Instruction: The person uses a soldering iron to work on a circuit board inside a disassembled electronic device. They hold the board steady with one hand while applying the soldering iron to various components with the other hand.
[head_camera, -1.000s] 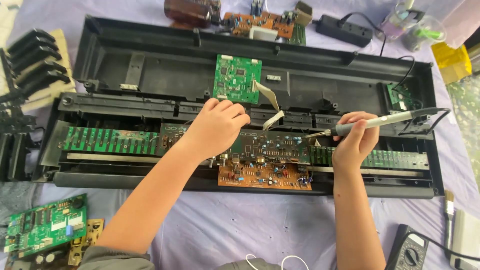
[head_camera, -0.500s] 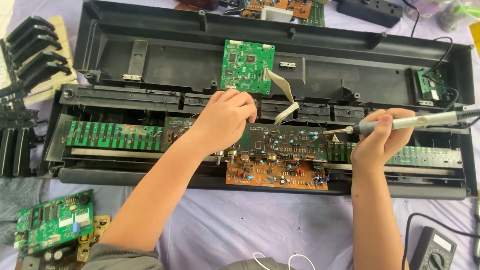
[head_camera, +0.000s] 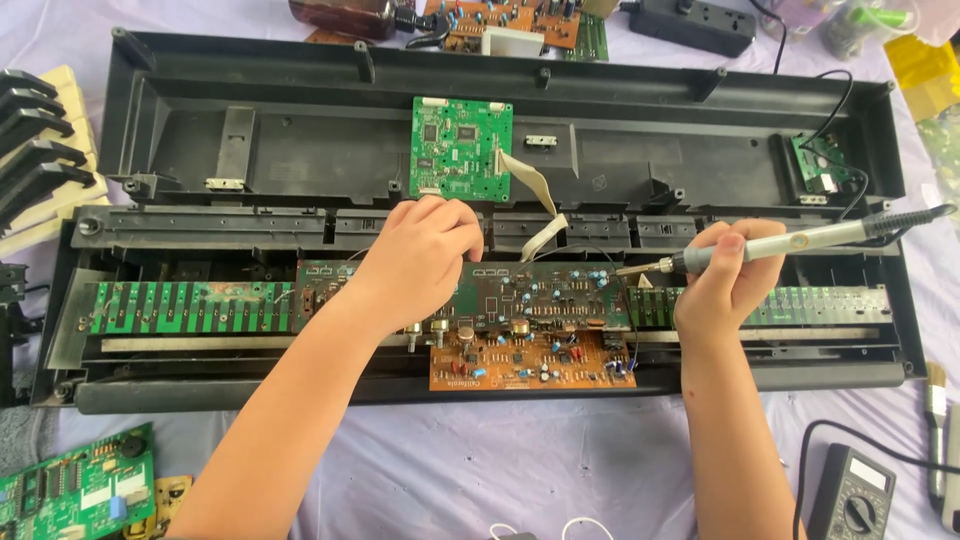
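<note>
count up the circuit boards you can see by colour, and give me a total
Green boards: 5, namely a square one, a small one at the case's right end, two long strips and one at bottom left.
Orange-brown boards: 2, one near the case's front edge and one at the top.
Dark board: 1.
Total: 8

Matt black plastic keyboard case (head_camera: 300, 150), dusty and scuffed. Glossy green circuit board (head_camera: 461, 148) with shiny metal solder points. Dull orange board (head_camera: 530, 362), papery-looking. Grey rubbery-gripped soldering iron (head_camera: 790, 243) with metal tip. Soft, wrinkled lilac cloth (head_camera: 500, 460) underneath.
</note>
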